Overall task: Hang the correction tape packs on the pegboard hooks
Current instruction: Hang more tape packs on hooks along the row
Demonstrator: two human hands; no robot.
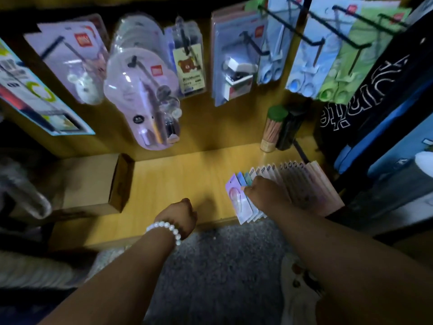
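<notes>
Packs (pixel 236 198) lie fanned in a row on the right of the wooden worktop (pixel 168 179), overlapping like tilted cards, the nearest one lilac. The right hand (pixel 267 193) rests on the row, its fingers curled onto the front packs; whether they pinch one I cannot tell. The left hand (pixel 180 214), with a white bead bracelet (pixel 165 228) at the wrist, hovers over the worktop's front edge, fingers folded under and holding nothing visible. Above, black hooks (pixel 314 41) carry other blister packs. A cardboard box (pixel 93 184) sits at left.
</notes>
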